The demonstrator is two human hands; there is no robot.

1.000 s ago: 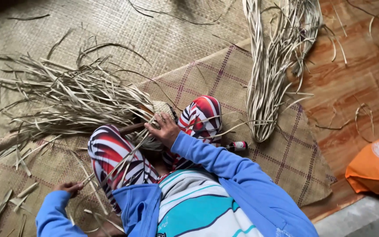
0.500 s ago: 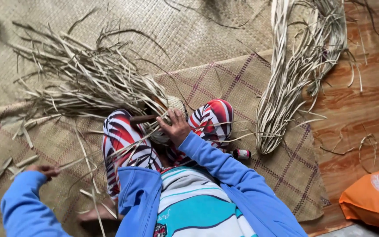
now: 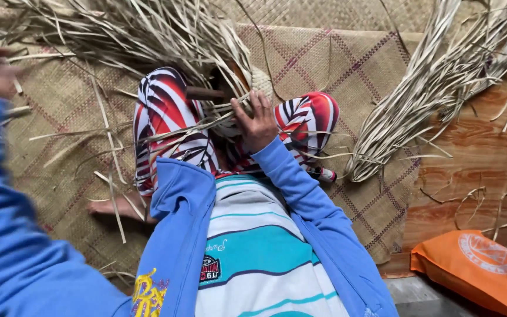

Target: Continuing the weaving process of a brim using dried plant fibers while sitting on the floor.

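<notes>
Head view: right hand fingers atop woven strips over lap.
</notes>
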